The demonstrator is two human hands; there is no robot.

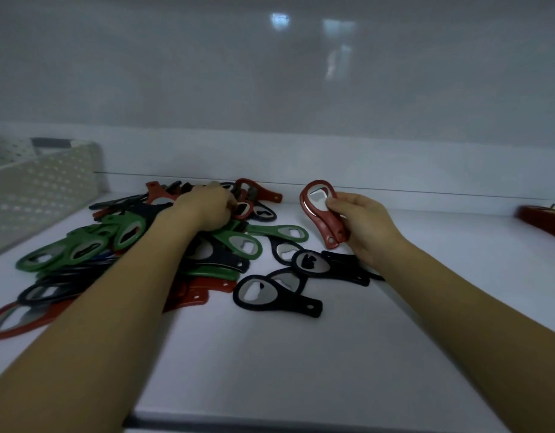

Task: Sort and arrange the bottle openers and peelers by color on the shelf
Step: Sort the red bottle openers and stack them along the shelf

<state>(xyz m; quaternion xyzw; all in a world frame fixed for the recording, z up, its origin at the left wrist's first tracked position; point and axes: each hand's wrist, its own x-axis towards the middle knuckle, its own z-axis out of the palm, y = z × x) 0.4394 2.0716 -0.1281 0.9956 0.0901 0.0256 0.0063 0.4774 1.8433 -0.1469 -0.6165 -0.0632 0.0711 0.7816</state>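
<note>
Currently held: red bottle openers (320, 214), seemingly two stacked, pinched between thumb and fingers of the right hand (366, 226), loops up, handles down, raised above the shelf (301, 354).
Other grip: left hand (207, 210), fingers curled down into the rear of the pile (126, 235); whether they grasp anything I cannot tell.
Colours: green, red and dark, overlapping, left of the held pair.
Shape: flat teardrop loops, matte plastic, shiny metal inserts, short holed handles.
Loose: dark openers (257, 292) below the right hand.
Far left: pale perforated basket (42, 189).
</note>
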